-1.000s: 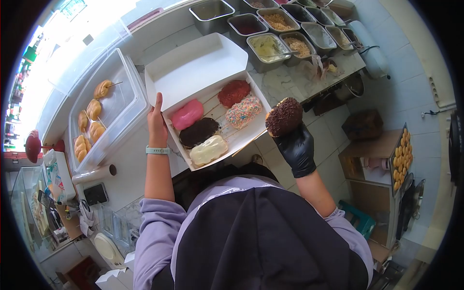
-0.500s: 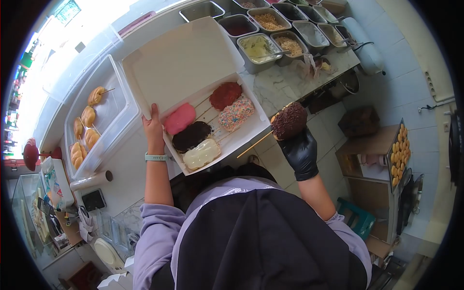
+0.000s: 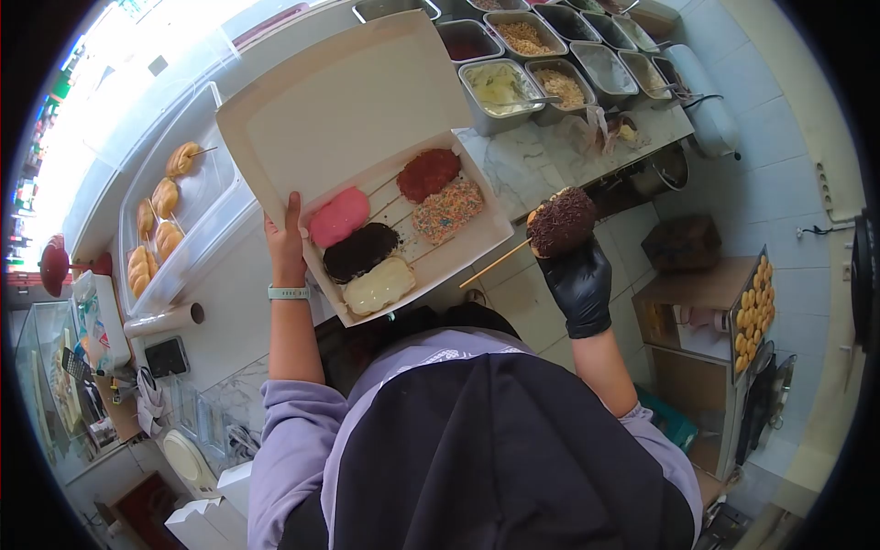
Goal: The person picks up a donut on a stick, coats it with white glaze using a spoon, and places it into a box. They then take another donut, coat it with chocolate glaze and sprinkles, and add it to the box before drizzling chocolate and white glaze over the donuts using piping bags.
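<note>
My left hand (image 3: 286, 240) grips the left side of an open white cardboard box (image 3: 339, 115), thumb on the near wall. Inside lie several glazed pastries on sticks: a pink one (image 3: 339, 216), a dark chocolate one (image 3: 361, 252), a white one (image 3: 379, 285), a reddish-brown one (image 3: 429, 176) and one with coloured sprinkles (image 3: 448, 211). To the right of the box, my right hand (image 3: 579, 291), in a black glove, holds a pastry covered in chocolate sprinkles (image 3: 562, 225). Its wooden stick (image 3: 495, 264) points toward the box, apart from it.
A clear plastic tub (image 3: 206, 206) with several plain pastries on sticks stands left of the box. Metal topping pans (image 3: 500, 87) line the marble counter (image 3: 513, 170) behind. A cardboard tube (image 3: 165, 319) lies at left; a wooden cabinet (image 3: 683, 284) stands at right.
The view has shifted slightly. The box lid has tilted a little, and my right hand appears slightly further right with the sprinkled pastry. Both hands keep their hold.
</note>
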Tool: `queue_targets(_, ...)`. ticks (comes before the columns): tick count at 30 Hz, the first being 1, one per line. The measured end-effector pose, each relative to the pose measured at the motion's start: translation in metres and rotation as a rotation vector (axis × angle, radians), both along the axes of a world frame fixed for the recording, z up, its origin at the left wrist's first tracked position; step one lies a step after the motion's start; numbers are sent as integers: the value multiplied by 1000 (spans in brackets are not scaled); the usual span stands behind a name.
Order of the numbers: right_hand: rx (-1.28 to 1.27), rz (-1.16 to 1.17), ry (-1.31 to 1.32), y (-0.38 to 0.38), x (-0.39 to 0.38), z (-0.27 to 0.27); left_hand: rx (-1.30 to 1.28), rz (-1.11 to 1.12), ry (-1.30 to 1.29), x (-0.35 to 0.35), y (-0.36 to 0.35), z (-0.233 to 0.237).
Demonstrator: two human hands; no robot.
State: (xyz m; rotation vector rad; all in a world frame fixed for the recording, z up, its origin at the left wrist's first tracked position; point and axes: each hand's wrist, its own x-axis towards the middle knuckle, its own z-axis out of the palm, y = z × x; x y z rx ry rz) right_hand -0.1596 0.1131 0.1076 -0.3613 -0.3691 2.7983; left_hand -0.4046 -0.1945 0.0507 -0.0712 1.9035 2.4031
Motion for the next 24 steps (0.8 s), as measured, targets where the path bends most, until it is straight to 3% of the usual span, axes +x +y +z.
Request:
queue_targets(5, -59, 62, -13, 15, -7, 7, -99, 46, 24, 13, 2, 10)
queue_targets(11, -122, 134, 1, 40, -17, 14, 31, 65, 105, 27, -3, -6)
queue_targets(24, -76, 315, -37, 76, -43, 19, -192, 503, 304, 90, 18, -4)
